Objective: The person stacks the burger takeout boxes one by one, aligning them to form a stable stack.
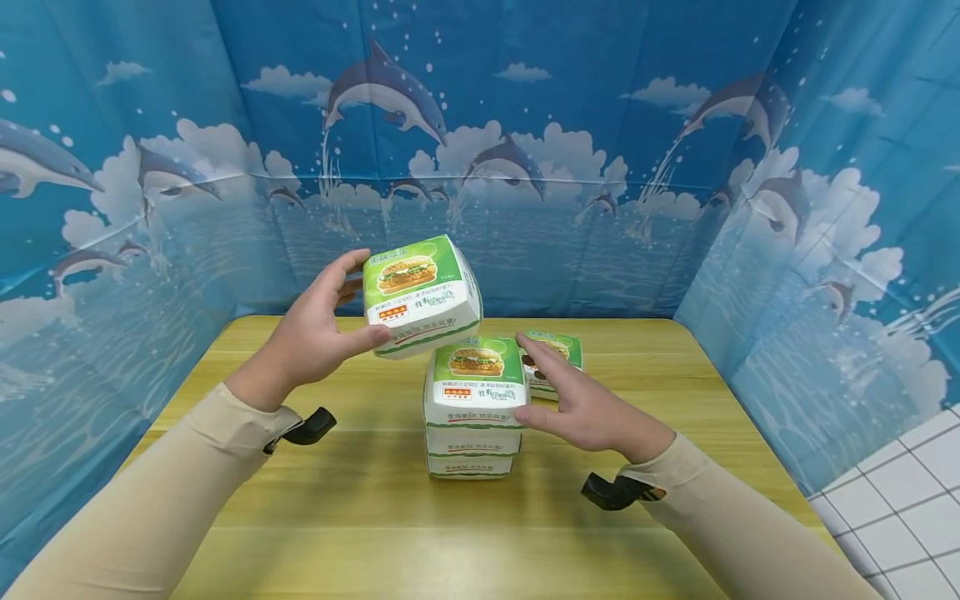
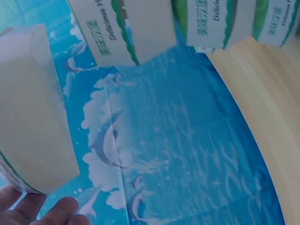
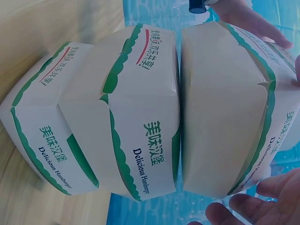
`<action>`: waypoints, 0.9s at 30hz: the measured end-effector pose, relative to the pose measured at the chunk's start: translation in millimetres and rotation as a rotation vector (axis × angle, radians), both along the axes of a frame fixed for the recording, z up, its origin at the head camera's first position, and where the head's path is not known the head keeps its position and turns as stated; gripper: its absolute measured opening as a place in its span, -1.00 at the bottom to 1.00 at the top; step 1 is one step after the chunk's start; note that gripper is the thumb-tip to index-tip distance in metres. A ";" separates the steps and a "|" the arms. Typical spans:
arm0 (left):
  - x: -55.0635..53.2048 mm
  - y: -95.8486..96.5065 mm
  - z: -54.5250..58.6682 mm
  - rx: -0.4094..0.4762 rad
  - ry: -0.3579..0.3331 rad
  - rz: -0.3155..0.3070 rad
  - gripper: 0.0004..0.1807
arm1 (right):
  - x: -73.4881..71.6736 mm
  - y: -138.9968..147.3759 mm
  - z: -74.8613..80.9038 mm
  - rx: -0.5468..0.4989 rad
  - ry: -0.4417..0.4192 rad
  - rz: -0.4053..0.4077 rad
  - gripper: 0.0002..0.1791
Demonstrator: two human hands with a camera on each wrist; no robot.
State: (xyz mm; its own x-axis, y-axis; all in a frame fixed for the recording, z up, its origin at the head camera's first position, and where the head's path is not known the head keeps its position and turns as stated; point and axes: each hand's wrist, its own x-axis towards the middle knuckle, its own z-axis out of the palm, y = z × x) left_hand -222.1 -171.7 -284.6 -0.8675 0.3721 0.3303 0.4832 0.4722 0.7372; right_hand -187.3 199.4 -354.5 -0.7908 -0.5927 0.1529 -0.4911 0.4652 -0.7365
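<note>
My left hand (image 1: 303, 342) holds a green-and-white hamburger box (image 1: 420, 296), raised and tilted, with the thumb along its front and the fingers behind its left side. In the left wrist view, that box's pale side (image 2: 35, 108) shows above the fingertips. Just below and to the right stands a stack of three similar boxes: a top box (image 1: 476, 387), a middle box (image 1: 474, 442) and a bottom box (image 1: 470, 467). At the right side of the top box is my right hand (image 1: 588, 408), thumb near the front corner and fingers extended toward the back. Its fingertips (image 3: 251, 206) lie close along that box's edge.
Behind the right hand, another hamburger box (image 1: 566, 352) sits on the wooden table (image 1: 337, 517), partly hidden. A blue dolphin-print curtain (image 1: 480, 242) surrounds the table's back and sides. White tiles (image 1: 900, 483) show at the lower right.
</note>
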 end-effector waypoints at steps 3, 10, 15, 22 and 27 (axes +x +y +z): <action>3.6 4.3 3.7 -0.009 0.007 -0.010 0.07 | 0.5 -0.2 0.2 -0.002 -0.004 -0.005 0.04; 9.7 12.9 10.4 -0.046 0.020 -0.035 0.08 | 0.5 -0.6 -0.8 -0.003 0.009 -0.003 0.05; 11.9 17.3 12.3 -0.065 0.040 -0.068 0.09 | 0.2 -1.1 -1.6 -0.027 0.011 0.021 0.03; 16.1 26.1 14.1 -0.107 0.039 -0.094 0.14 | -2.6 -4.2 -3.1 -0.067 0.047 0.077 -0.01; 19.8 33.6 15.8 -0.148 0.038 -0.100 0.16 | -3.7 -5.1 -4.0 -0.084 0.062 0.101 -0.09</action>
State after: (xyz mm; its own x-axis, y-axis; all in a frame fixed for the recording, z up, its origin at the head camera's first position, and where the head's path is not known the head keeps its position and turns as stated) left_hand -202.3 -138.1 -268.8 -0.8113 0.5031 0.2977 0.5598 0.5220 0.6435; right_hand -191.0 194.4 -358.5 -0.7149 -0.6522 0.2520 -0.5783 0.3490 -0.7374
